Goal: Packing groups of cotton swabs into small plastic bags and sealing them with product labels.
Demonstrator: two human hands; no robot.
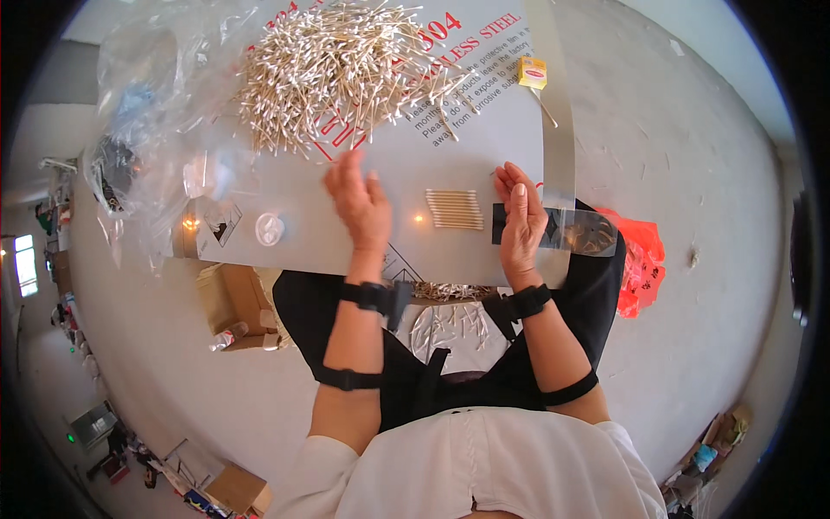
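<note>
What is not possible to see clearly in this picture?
Head view only:
- Left hand: its palm and whatever the fingers touch are hidden under the hand.
- Aligned row of cotton swabs: too small to count.
- Clear plastic bag: contents blurred by glare.
- Lap items: hidden by the board.

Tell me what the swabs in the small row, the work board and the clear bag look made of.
Swabs: pale tan sticks, likely wood or bamboo, with white cotton-like tips. Work board: seemingly sheet metal under matte grey protective film. Clear bag: thin, glossy, crinkled plastic.
</note>
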